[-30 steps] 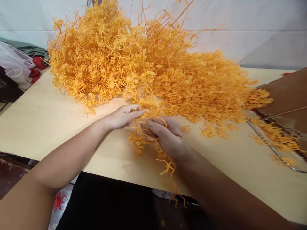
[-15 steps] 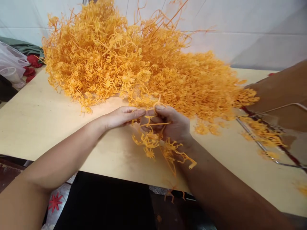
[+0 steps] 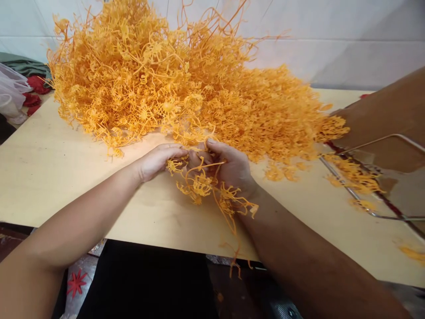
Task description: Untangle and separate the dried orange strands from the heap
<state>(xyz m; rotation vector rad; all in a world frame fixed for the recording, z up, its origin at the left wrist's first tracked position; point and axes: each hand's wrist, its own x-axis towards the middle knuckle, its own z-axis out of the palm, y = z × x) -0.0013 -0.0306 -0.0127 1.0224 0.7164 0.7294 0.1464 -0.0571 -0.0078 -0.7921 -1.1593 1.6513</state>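
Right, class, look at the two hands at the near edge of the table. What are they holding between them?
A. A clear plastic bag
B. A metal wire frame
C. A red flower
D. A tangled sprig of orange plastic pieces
D: the left hand and right hand meet on an orange plastic sprig just in front of the big orange pile on the table.

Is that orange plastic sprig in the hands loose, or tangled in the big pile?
Cannot tell: the orange plastic sprig dangles from both hands beside the pile, touching its edge.
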